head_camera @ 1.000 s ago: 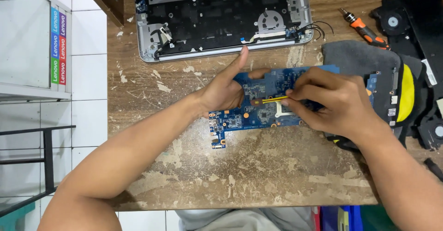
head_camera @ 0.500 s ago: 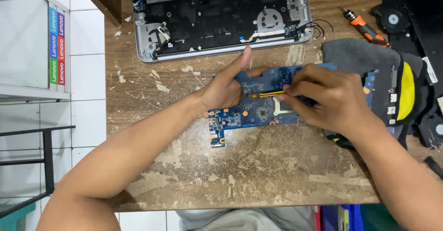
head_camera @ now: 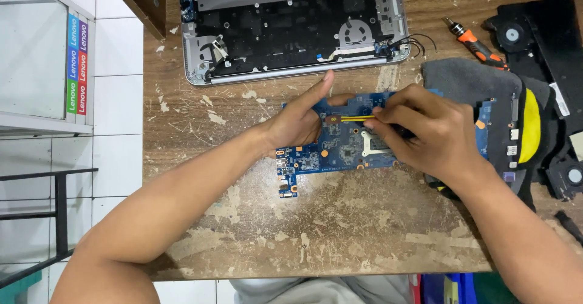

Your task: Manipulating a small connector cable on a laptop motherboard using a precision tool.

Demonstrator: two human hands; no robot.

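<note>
Left hand [head_camera: 297, 125]: fingers pressing flat, steadying the board [head_camera: 340, 149] mid-bench [head_camera: 364, 231].
Right hand [head_camera: 425, 134]: fingers pinching a yellow tool [head_camera: 355, 117].
Laptop shell [head_camera: 291, 27]: lying open at the far edge.

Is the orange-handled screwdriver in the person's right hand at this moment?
No, the orange-handled screwdriver lies on the wooden table above the grey cloth, while the right hand holds a thin yellow tool over the blue circuit board.

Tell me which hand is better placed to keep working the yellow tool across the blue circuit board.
The right hand. It already pinches the thin yellow tool, whose tip lies on the blue circuit board. The left hand rests on the board's left part, apparently steadying it, so it should probably stay put.
</note>
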